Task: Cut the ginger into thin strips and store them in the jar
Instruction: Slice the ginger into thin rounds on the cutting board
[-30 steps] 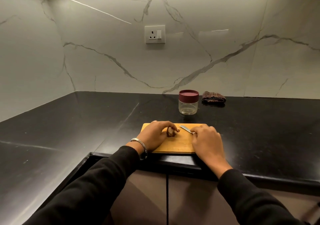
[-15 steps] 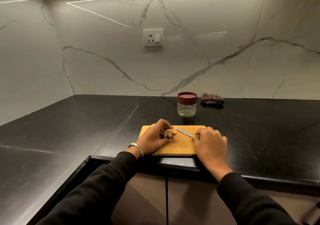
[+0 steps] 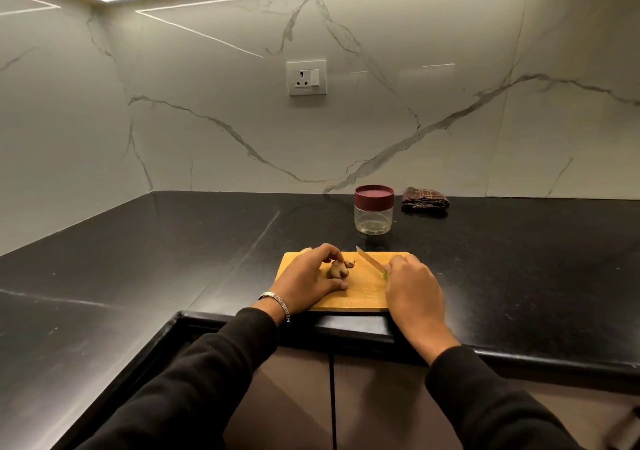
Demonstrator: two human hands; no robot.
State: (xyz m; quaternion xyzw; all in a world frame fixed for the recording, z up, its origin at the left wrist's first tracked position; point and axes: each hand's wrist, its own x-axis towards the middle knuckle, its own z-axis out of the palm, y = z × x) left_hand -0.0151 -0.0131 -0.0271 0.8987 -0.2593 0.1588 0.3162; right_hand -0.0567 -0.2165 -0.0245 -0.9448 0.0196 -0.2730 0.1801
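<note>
My left hand [image 3: 308, 281] rests on the left part of the wooden cutting board [image 3: 363, 293], fingers curled over and pinching a knobbly piece of ginger [image 3: 338, 268]. The ginger lies on the board, whole as far as I can see, with one lobe pointing right toward the blade. A metal bracelet [image 3: 277, 302] sits on my left wrist, just ahead of the black sleeve [image 3: 194, 380].

My right hand [image 3: 414, 290] is closed round the handle of a knife [image 3: 370, 259]. Only a trace of green shows at the handle; the rest is hidden inside my grip. The blade runs up and to the left over the board, its tip raised toward the far edge. The blade is near the ginger but apart from it, and no cut strips are visible on the board.

The board lies on the black countertop [image 3: 519, 269], its near edge close to the counter's front edge. Beyond the board, well apart from it, stands the clear jar [image 3: 373, 217]. Its maroon lid [image 3: 374, 195] is on, and the glass appears empty. Just right of the jar, against the wall, lies a folded checked cloth [image 3: 424, 200].

A white wall socket [image 3: 306, 77] is mounted on the marble backsplash [image 3: 207, 86] above the counter. Below the counter edge, cabinet doors [image 3: 298, 397] show between my arms.
</note>
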